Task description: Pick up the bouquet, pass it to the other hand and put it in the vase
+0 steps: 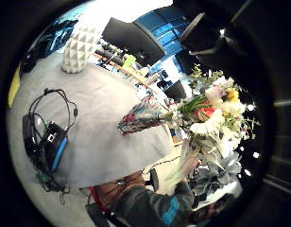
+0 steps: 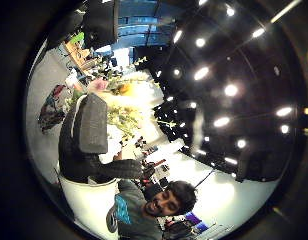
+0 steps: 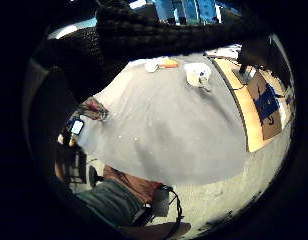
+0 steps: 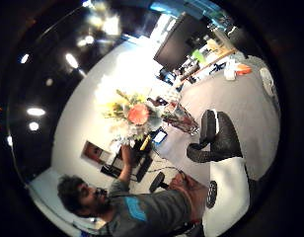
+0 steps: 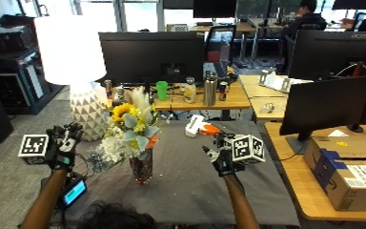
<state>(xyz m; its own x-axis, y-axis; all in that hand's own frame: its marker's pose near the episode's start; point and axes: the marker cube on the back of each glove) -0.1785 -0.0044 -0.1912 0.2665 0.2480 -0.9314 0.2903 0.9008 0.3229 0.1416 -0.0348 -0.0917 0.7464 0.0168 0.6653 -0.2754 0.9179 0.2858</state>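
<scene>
Yellow, white and orange bouquet [image 5: 131,129] stands upright in patterned vase [image 5: 141,168]

In the outside view the vase [image 5: 142,168] stands on the table [image 5: 189,186] left of centre, the bouquet [image 5: 129,130] upright in it. The left hand [image 5: 62,142] is raised at the left, the right hand [image 5: 224,155] right of centre, both apart from the bouquet. A lamp [image 5: 75,67] stands upper left; a small device [image 5: 74,192], possibly a screen, lies lower left.

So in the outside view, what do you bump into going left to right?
Left hand → lamp → bouquet in the vase → right hand → cardboard box.
</scene>
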